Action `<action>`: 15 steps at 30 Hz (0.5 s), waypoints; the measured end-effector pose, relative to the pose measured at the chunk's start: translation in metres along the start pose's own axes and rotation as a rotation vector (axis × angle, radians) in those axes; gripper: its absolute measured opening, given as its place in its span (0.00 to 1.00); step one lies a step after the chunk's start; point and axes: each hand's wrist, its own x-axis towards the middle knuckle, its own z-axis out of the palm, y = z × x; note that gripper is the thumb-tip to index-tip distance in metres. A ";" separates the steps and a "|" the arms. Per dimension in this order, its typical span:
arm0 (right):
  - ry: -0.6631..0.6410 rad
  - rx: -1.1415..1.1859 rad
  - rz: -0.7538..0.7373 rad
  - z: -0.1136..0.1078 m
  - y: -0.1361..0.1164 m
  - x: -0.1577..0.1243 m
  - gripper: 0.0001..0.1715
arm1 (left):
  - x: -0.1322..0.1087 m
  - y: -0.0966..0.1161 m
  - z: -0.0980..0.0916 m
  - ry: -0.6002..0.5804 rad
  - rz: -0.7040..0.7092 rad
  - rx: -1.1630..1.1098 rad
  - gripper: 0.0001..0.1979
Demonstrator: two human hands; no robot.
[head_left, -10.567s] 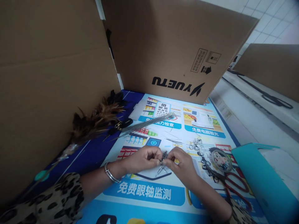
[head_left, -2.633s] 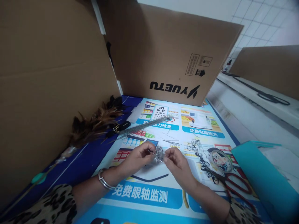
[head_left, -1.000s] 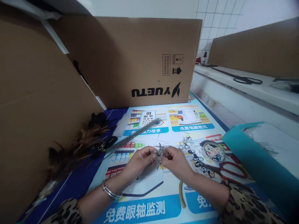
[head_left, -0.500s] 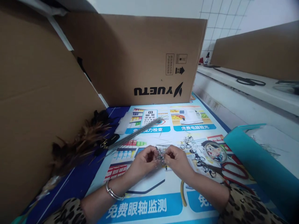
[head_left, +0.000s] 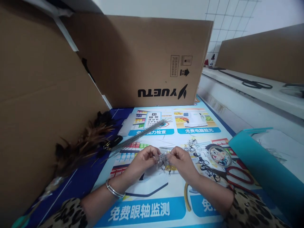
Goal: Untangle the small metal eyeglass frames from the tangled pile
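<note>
Over the middle of the printed table cover, both hands meet at a small shiny clear-and-silver bundle (head_left: 163,161) with thin wiry strands hanging from it; its exact kind is not clear. My left hand (head_left: 146,159) pinches the left side between thumb and fingers. On the right side, my right hand (head_left: 182,162) grips it the same way, and its fingertips hide part of it. A sheaf of thin straight metal wires (head_left: 142,133) lies just beyond my left hand. To the right of my right hand are small dark wire loops (head_left: 203,160) and red-handled scissors (head_left: 239,175).
Brown feathers (head_left: 83,148) lie along the left cardboard wall (head_left: 35,110). A large cardboard box (head_left: 147,57) stands at the back. On the right are a teal open box (head_left: 261,158), a round clear dish (head_left: 220,155) and black scissors (head_left: 254,83) on a ledge.
The shiny bundle looks wider and more spread out between my hands, with its strands showing lower. Both hands stay pinched on it. The view has shifted slightly.
</note>
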 end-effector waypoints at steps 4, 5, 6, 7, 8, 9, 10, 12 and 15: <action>0.022 0.056 0.022 0.001 0.001 -0.001 0.13 | 0.000 -0.007 0.000 -0.062 -0.075 0.006 0.10; 0.031 0.071 0.025 0.001 0.001 -0.001 0.14 | 0.000 -0.009 0.000 -0.068 -0.082 0.005 0.10; 0.037 0.087 0.030 0.001 0.000 -0.001 0.14 | 0.000 -0.010 0.000 -0.069 -0.081 -0.001 0.11; 0.039 0.109 0.040 0.001 0.000 -0.001 0.14 | 0.000 -0.011 0.000 -0.067 -0.076 -0.016 0.11; 0.040 0.135 0.051 0.001 0.000 -0.001 0.14 | 0.000 -0.011 0.000 -0.067 -0.074 -0.043 0.11; 0.037 0.164 0.062 0.001 0.001 -0.001 0.13 | -0.001 -0.010 0.000 -0.071 -0.078 -0.080 0.12; 0.035 0.191 0.068 0.001 0.001 0.000 0.13 | -0.001 -0.009 0.000 -0.081 -0.092 -0.124 0.12; 0.048 0.221 0.059 0.002 0.002 0.000 0.12 | -0.002 -0.006 0.000 -0.110 -0.137 -0.220 0.14; 0.092 0.202 0.004 0.004 0.005 0.000 0.12 | -0.003 -0.003 0.002 -0.137 -0.165 -0.305 0.19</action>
